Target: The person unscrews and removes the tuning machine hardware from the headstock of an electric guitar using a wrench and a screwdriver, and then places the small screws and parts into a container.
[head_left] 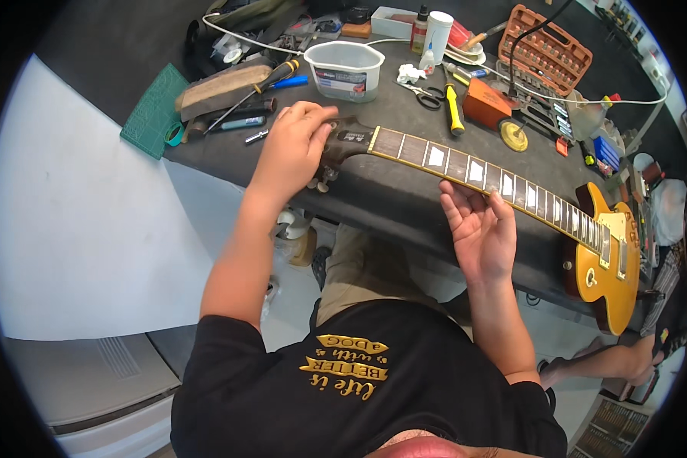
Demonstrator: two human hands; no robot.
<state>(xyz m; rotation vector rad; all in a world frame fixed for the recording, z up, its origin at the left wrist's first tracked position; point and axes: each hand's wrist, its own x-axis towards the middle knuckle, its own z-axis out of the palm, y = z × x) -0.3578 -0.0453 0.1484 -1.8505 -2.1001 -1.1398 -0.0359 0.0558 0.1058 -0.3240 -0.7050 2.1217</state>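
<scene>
An electric guitar lies across the front of the dark worktable, its neck running from left down to the right. The gold body rests at the right edge. My left hand is closed over the dark headstock, beside the tuners; some of its fingertips are hidden. Under the middle of the neck, my right hand holds it from the near side. The thumb meets the fretboard's edge while the other fingers go beneath, partly out of sight. Pale inlays mark the dark fretboard.
Behind the neck stand a clear plastic tub, scissors, a yellow-handled tool and an orange box. An open orange tool case is farther back. A screwdriver and green mat lie left. Another person's leg shows lower right.
</scene>
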